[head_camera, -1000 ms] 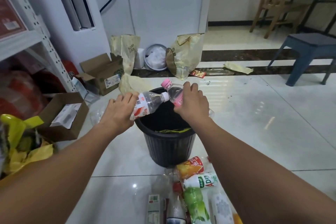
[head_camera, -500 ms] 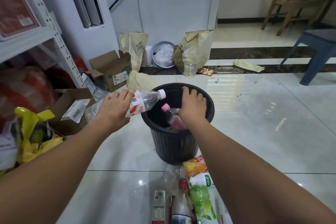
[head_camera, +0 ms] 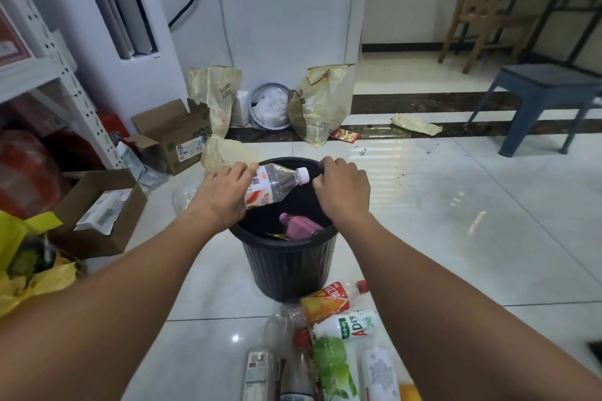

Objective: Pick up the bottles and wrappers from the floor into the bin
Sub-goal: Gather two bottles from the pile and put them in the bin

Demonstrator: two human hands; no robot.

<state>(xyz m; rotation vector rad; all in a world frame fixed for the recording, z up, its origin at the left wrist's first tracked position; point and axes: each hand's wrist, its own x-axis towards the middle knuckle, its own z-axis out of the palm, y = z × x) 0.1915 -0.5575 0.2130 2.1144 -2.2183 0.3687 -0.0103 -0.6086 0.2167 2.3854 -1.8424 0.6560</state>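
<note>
Now pink bottle dropped into bin, right grip slack, empty, left grip still clutching clear bottle

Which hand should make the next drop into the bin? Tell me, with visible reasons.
Left. The left hand grips the clear bottle, tilted over the opening of the black bin, so letting go should probably land it. The right hand holds nothing above the rim; the pink bottle already lies inside.
</note>
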